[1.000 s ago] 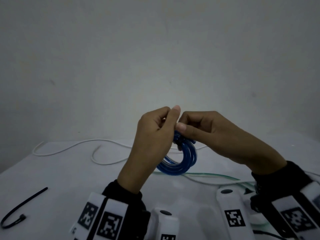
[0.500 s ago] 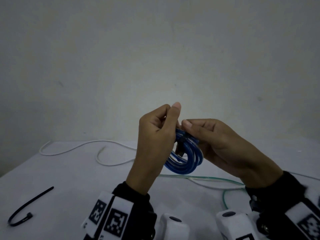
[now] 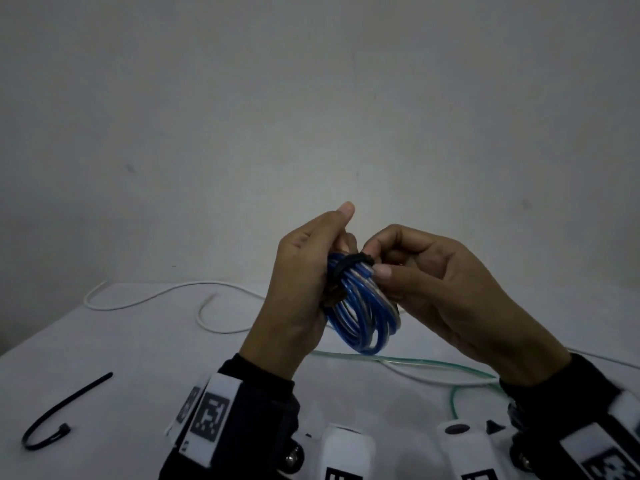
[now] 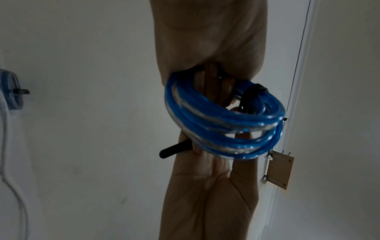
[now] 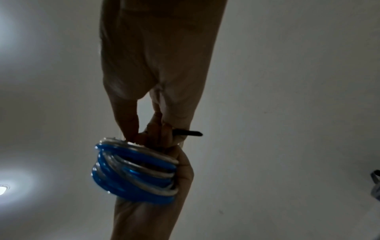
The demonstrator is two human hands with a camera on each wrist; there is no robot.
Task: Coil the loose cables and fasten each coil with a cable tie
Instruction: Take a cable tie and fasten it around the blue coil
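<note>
Blue cable coil [image 3: 363, 313] is gripped by the left hand [image 3: 298, 289]; the right hand [image 3: 446, 289], at 3 o'clock, pinches the black cable tie [image 3: 349, 265] wrapped around it.
</note>
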